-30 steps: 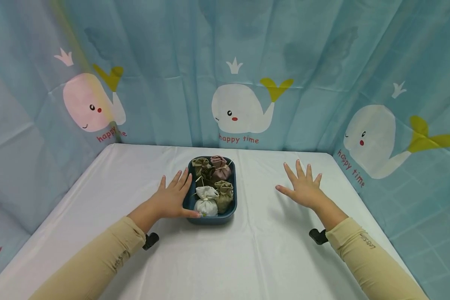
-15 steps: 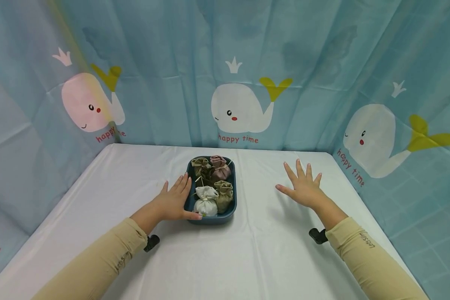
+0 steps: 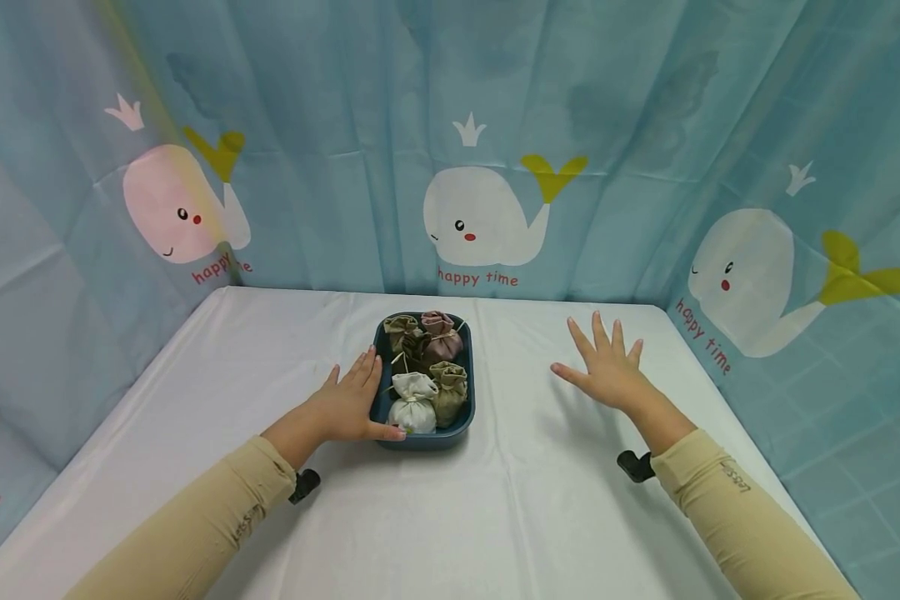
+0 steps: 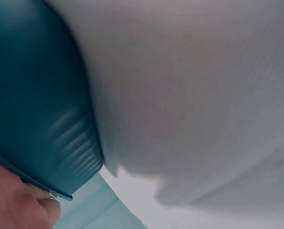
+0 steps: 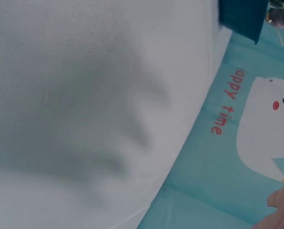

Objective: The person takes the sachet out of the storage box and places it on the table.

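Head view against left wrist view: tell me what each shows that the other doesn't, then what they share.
Only the head view shows the right hand, the sleeves and the whales. It also shows the pouches plainly; the left wrist view has just a pale speck by the rim, too small to identify.

Only the left wrist view shows the ridges on the bin's outer wall.

Both show the bin, the left hand touching its rim, the white cloth and the blue curtain.

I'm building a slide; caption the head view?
Left hand on a blue tub of tied pouches, right hand spread over white cloth.
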`<state>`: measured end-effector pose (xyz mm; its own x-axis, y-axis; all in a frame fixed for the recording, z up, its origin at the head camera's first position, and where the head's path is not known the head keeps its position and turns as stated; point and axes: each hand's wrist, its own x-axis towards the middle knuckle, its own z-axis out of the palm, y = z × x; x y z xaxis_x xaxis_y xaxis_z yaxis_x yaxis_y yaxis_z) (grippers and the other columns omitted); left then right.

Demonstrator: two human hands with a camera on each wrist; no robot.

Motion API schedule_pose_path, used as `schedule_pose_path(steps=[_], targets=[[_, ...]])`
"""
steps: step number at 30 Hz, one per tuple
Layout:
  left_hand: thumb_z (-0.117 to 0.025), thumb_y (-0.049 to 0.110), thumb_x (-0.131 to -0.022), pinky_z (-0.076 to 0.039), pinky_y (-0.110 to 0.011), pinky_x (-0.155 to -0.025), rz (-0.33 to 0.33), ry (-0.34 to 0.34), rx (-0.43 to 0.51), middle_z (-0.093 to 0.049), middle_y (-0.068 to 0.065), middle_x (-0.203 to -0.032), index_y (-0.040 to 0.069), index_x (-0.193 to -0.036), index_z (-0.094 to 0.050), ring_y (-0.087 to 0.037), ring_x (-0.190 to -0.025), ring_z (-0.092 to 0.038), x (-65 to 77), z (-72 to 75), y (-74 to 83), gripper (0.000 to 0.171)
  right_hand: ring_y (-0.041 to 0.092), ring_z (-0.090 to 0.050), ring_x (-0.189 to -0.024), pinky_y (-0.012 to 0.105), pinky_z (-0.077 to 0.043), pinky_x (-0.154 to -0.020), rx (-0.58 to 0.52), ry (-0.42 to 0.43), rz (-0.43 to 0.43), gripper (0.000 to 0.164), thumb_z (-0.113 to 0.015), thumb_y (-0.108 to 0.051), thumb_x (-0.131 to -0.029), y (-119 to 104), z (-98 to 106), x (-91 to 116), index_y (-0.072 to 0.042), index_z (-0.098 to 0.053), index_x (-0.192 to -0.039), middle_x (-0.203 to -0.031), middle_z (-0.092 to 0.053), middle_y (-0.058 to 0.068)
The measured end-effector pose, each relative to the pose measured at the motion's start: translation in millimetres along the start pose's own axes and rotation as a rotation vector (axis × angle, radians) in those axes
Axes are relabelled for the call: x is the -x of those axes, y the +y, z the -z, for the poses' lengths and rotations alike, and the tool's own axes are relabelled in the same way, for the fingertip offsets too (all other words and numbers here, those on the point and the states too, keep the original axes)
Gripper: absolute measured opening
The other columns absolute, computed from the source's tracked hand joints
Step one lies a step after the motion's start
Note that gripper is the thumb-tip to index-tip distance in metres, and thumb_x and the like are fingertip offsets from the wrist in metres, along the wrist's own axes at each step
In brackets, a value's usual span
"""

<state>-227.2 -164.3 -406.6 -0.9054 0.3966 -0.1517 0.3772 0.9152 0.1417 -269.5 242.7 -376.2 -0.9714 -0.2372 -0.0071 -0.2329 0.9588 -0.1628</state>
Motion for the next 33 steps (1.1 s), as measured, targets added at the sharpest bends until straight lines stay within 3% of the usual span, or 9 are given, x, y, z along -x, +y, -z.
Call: schedule_pose_path(steps=[20,24,33], targets=[[-0.04,0.089,-0.058,-0.006,-0.06,-0.105,-0.008,-0.005,0.006,0.008,-0.018,-0.152,-0.001,-0.146,-0.003,-0.031,-0.139,0.002,-0.8,-1.0,-1.2,0.131,0.04,0.019,-0.134,0.07,0.006,-0.096,0.008,0.057,0.119,0.091,-0.033,-0.076,-0.079,-40,16,-19,-0.027,-0.001,-0.149,-0.151,0.013,0.016],[-0.039,0.09,-0.058,-0.005,-0.06,-0.105,-0.004,-0.009,0.012,0.008,-0.017,-0.152,-0.001,-0.146,-0.002,-0.03,-0.139,0.002,-0.9,-0.9,-1.5,0.132,0.038,0.021,-0.134,0.068,0.008,-0.097,-0.019,0.059,0.147,0.091,-0.035,-0.076,-0.079,-49,16,-22,-0.028,-0.001,-0.148,-0.152,0.012,0.015],[-0.038,0.091,-0.057,-0.005,-0.059,-0.105,0.002,-0.01,0.011,0.01,-0.016,-0.152,0.0,-0.146,-0.001,-0.029,-0.139,0.003,-2.5,-3.4,-2.5,0.132,0.037,0.015,-0.136,0.062,-0.004,-0.104,-0.115,0.041,0.208,0.088,-0.038,-0.074,-0.079,-70,13,-30,-0.032,-0.001,-0.148,-0.152,0.014,0.008]])
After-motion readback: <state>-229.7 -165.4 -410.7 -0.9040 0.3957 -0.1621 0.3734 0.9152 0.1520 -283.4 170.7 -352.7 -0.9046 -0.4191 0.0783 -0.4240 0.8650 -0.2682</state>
